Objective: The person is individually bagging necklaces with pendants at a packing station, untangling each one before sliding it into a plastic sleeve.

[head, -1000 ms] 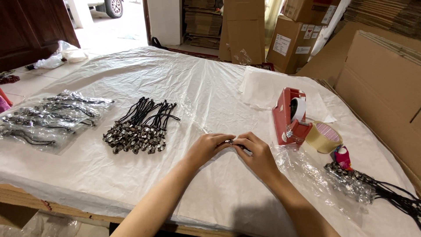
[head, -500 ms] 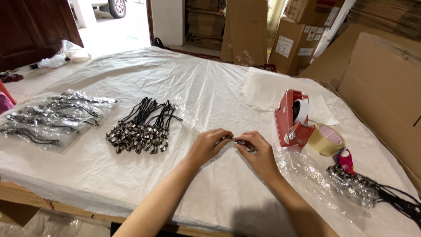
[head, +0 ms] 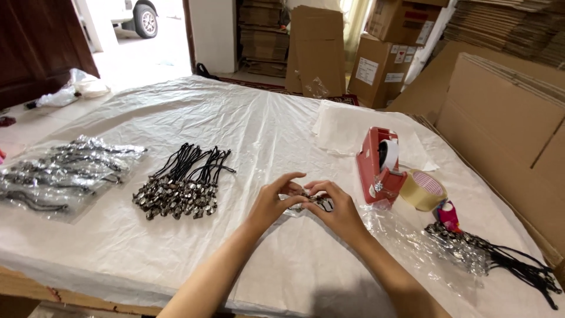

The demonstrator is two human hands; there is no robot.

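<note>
My left hand (head: 272,203) and my right hand (head: 336,210) meet over the middle of the plastic-covered table (head: 253,126). Together they pinch a small dark cord charm (head: 318,202) in a clear little bag, just above the table surface. A loose pile of black cords with metal charms (head: 181,184) lies to the left of my left hand. A red tape dispenser (head: 379,166) stands to the right of my right hand, beside a roll of tan tape (head: 423,190).
Bagged cords in clear plastic (head: 62,172) lie at the far left. More cords and empty clear bags (head: 482,253) lie at the right front. A stack of white sheets (head: 347,126) sits behind the dispenser. Flat cardboard (head: 500,118) leans along the right edge; boxes (head: 382,65) stand behind.
My hands stay together at the table's middle, with fingers shifting slightly on the small bagged charm. The view has drifted a little; nothing else on the table moved.
</note>
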